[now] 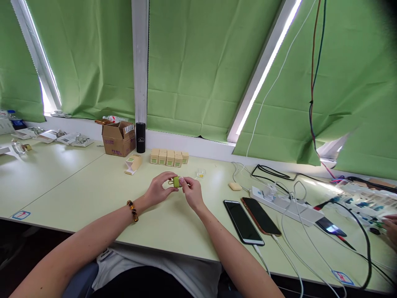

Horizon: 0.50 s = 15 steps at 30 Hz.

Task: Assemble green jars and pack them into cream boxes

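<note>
Both hands meet above the table around a small olive-green block-shaped item (176,181) with a thin loop at its left end. My left hand (157,188), a beaded bracelet (132,211) on its wrist, grips the item between thumb and fingers. My right hand (192,192) is closed in a pinch at the item's right end, where a small pale part shows; the fingertips partly hide it. Just beyond the right hand lies a small clear plastic piece (201,174) with a yellow spot. An opened small carton (133,164) lies farther left.
Several small cartons (170,158) stand in a row at the back. A cardboard box (118,138) and black tumbler (140,138) are left of them. Two phones (243,222) (261,216), a power strip (283,205) and tangled cables occupy the right. Another person's hand (391,227) shows at the right edge.
</note>
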Motion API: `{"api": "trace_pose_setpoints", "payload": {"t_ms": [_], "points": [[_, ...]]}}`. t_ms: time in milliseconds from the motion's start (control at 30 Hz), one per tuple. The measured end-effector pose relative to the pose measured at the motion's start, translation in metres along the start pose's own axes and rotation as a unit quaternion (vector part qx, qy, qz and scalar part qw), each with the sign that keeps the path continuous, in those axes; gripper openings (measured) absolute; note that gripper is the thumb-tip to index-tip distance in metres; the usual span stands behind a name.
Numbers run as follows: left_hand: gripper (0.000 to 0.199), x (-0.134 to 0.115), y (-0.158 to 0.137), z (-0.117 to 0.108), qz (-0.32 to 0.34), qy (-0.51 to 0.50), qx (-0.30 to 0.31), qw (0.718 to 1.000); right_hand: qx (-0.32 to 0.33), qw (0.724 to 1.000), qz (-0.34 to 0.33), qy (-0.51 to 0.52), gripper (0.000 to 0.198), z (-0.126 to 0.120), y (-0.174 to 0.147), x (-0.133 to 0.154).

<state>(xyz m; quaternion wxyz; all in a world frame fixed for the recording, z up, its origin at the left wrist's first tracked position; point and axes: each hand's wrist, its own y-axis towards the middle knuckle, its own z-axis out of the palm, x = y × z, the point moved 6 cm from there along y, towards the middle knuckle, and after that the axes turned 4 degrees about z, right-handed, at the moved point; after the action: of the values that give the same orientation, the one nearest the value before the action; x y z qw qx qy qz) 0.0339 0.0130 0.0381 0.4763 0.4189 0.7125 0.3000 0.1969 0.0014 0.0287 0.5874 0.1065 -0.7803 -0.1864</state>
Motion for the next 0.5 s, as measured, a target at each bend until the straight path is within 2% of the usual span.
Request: {"api": "trace_pose_setpoints", "payload": {"t_ms": [200,333,400,500], "points": [[0.039,-0.001,0.000,0.001,-0.015,-0.012,0.006,1.000,-0.007,1.000,0.014,0.010,0.056,0.003,-0.003,0.005],[0.040,0.007,0.000,0.001,-0.074,-0.071,-0.004,0.995,-0.008,0.999,0.031,0.003,0.061,0.004,-0.001,0.005],[0.044,0.015,-0.001,0.004,-0.123,-0.141,-0.005,0.982,-0.004,0.999,0.031,-0.010,0.066,0.003,-0.001,0.003],[0.053,0.028,-0.002,0.010,-0.205,-0.277,0.001,0.939,-0.007,0.998,-0.002,-0.060,0.067,-0.003,-0.001,0.006]]}}
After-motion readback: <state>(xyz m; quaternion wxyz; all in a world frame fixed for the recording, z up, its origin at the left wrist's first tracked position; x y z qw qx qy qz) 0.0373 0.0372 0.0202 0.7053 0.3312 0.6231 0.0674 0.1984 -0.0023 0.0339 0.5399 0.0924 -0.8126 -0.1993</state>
